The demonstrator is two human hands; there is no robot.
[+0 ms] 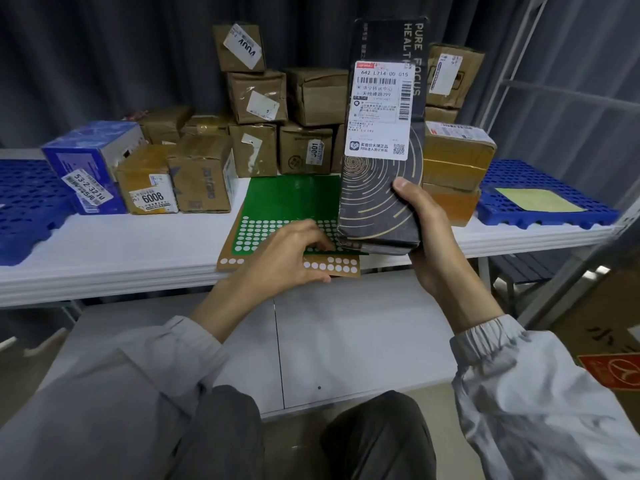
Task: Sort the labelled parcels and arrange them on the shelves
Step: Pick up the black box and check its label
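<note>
My right hand (427, 237) grips the bottom end of a tall black box (381, 188) with gold rings, held upright above the shelf edge; a white shipping label (381, 110) faces me. My left hand (294, 254) rests on a green sheet of white round stickers (287, 216), fingertips curled down onto the dots near the box's base. A brown sticker sheet (332, 266) lies under the green one. Behind stand stacked brown cardboard parcels (258, 97), some with labels, and a blue box (93, 161) at left.
The white shelf (121, 251) carries blue perforated trays at far left (24, 199) and at right (540, 202), the right one holding a yellow sheet. More brown parcels (453, 161) stand right of the black box. A metal rack upright (568, 258) rises at right; a lower white surface (346, 341) lies before me.
</note>
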